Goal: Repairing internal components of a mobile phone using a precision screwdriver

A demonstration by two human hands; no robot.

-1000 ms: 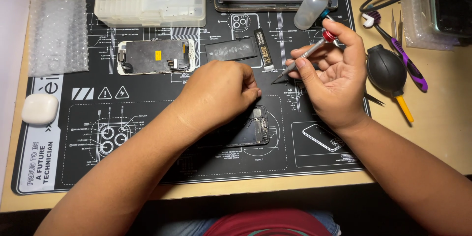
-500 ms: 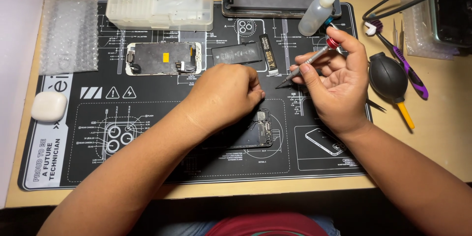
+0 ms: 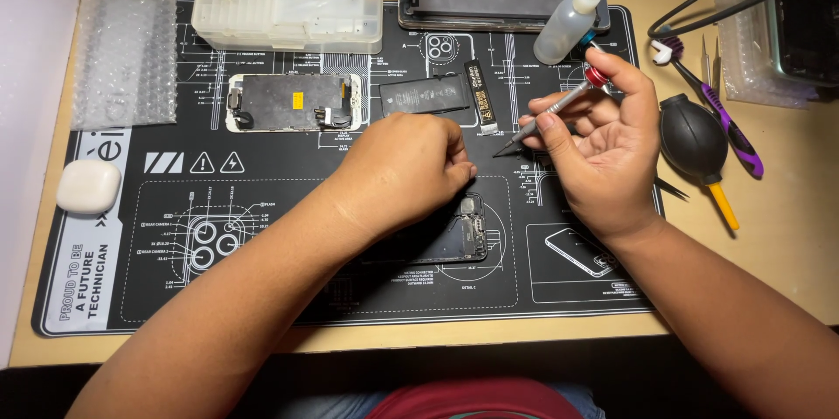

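In the middle of the black repair mat with white line drawings lies the small dark opened phone body. Most of it is hidden under the left hand. That hand is curled shut with its fingertips pinched together just above the phone body. What the fingertips pinch is too small to see.

Just to the right, the right hand grips a thin grey metal screwdriver with a red cap. The thumb and fingers are closed around it. The tool is tilted, with its red cap far and right and its sharp tip pointing down to the left, near the left fingertips.

A little farther away on the mat lie a flat black battery and a narrow black strip part side by side. Left of them is a white-edged phone screen part, lying face down. At the far edge stand a clear plastic box with small compartments and a small clear squeeze bottle.

On the right, on the light wooden tabletop, lie a black rubber air blower with a yellow nozzle and a purple-handled tool. On the left edge of the mat sits a small white rounded case, with a sheet of bubble wrap beyond it.
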